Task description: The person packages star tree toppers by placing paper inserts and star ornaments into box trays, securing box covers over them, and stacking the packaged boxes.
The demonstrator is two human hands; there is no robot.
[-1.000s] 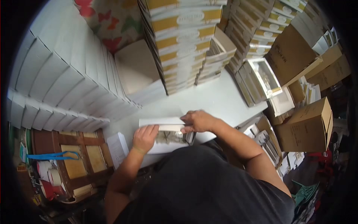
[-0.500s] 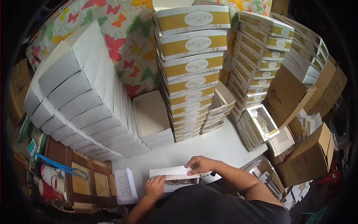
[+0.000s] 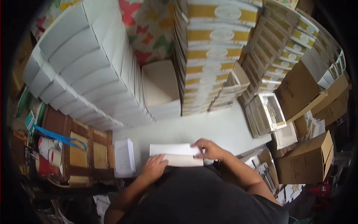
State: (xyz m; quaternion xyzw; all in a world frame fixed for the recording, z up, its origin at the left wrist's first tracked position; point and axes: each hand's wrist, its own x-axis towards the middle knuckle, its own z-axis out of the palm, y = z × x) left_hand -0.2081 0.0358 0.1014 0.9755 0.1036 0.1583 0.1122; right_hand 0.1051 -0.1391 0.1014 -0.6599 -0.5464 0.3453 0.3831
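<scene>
A long white cardboard box (image 3: 175, 160) lies on the white table close against my dark shirt, its panel folded down over the contents. My left hand (image 3: 154, 167) grips its left end, fingers over the top panel and thumb partly hidden. At the opposite end my right hand (image 3: 209, 150) has thumb and fingers curled round the corner of the panel. What is inside the box is hidden.
Plain white boxes (image 3: 85, 74) tower at the left, gold-banded boxes (image 3: 218, 33) at the centre and right. A paper stack (image 3: 124, 156) sits left of my hands. A windowed box (image 3: 273, 112) leans near brown cartons (image 3: 305, 160). A wooden frame (image 3: 87, 145) borders the left.
The top panel has come down over the box, covering the contents that showed before. My right hand has shifted to the right end. The camera view has tilted downward and closer.
</scene>
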